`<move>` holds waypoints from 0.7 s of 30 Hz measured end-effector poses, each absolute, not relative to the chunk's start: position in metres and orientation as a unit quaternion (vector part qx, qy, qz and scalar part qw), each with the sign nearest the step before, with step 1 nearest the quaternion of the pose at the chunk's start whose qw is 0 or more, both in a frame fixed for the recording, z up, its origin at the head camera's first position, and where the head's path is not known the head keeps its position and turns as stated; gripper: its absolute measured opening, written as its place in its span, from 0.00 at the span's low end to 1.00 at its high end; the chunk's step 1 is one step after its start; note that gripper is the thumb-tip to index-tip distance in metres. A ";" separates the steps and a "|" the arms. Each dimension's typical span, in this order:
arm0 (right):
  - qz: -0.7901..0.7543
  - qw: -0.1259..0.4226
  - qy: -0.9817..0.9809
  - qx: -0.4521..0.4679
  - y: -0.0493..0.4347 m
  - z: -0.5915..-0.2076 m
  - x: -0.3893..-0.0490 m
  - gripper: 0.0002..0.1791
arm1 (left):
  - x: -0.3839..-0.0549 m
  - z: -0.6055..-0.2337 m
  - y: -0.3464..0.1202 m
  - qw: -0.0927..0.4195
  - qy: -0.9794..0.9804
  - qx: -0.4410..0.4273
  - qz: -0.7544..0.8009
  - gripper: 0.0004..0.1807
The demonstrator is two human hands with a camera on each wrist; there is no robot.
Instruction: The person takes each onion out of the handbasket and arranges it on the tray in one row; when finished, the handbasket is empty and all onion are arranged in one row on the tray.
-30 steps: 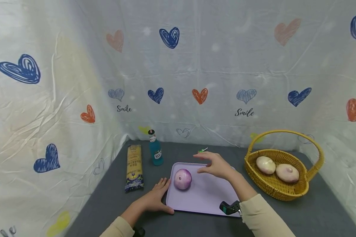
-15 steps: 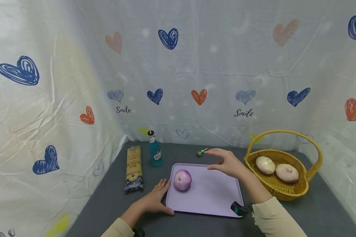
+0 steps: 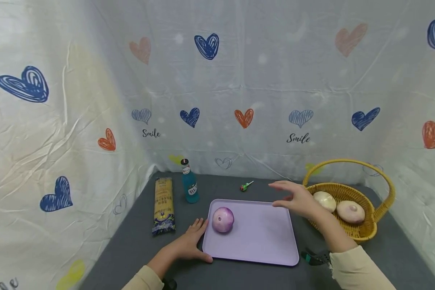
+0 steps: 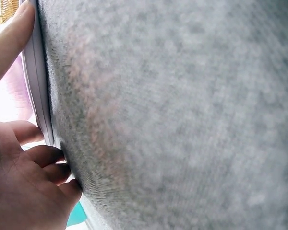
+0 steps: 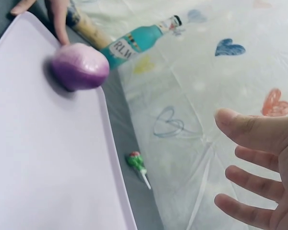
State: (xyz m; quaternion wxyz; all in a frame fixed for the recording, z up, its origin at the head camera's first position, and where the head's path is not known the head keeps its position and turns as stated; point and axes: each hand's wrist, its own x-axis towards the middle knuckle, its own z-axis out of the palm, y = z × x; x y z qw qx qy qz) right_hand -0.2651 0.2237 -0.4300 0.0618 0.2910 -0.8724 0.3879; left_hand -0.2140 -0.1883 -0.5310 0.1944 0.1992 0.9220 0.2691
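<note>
A purple onion point(image 3: 223, 220) sits on the left part of a lilac tray point(image 3: 259, 237). My left hand point(image 3: 190, 243) rests at the tray's left edge, thumb at the near corner and fingers along the side; the left wrist view shows the fingertips against the rim. My right hand point(image 3: 297, 197) is in the air beyond the tray's right back corner, fingers spread apart from the thumb with nothing between them. It overlaps the left rim of a yellow wicker basket point(image 3: 333, 233). Two pale onions, one whitish point(image 3: 324, 201) and one pinkish point(image 3: 351, 212), lie in the basket.
A blue glass bottle point(image 3: 191, 187) stands behind the tray at the left, beside a yellow pasta packet point(image 3: 164, 205) lying flat. A green-wrapped lollipop point(image 3: 244, 187) lies behind the tray. A curtain printed with hearts point(image 3: 261, 80) closes off the back and sides of the grey table.
My right hand has moved right from above the tray toward the basket, uncovering the lollipop and the tray's right side. The left hand and the purple onion have stayed in place.
</note>
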 end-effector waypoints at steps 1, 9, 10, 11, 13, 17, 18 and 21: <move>0.386 0.063 -0.874 0.288 0.227 -0.430 -0.264 0.32 | -0.214 -0.531 -0.188 0.195 0.922 0.199 0.269 0.68; 0.342 0.057 -0.907 0.239 0.256 -0.428 -0.257 0.33 | -0.214 -0.531 -0.187 0.194 0.923 0.200 0.267 0.68; 0.336 0.059 -0.910 0.235 0.259 -0.428 -0.257 0.33 | -0.214 -0.532 -0.187 0.193 0.922 0.200 0.268 0.68; 0.330 0.059 -0.913 0.233 0.263 -0.427 -0.256 0.33 | -0.214 -0.532 -0.188 0.192 0.922 0.201 0.268 0.68; 0.327 0.055 -0.915 0.228 0.269 -0.427 -0.255 0.33 | -0.215 -0.533 -0.188 0.190 0.922 0.203 0.269 0.68; 0.326 0.046 -0.919 0.217 0.280 -0.426 -0.255 0.33 | -0.216 -0.533 -0.189 0.188 0.921 0.207 0.271 0.68; 0.326 0.043 -0.920 0.216 0.283 -0.425 -0.256 0.33 | -0.216 -0.533 -0.189 0.189 0.921 0.206 0.271 0.68; 0.325 0.032 -0.922 0.209 0.292 -0.423 -0.258 0.33 | -0.216 -0.533 -0.189 0.190 0.921 0.206 0.272 0.68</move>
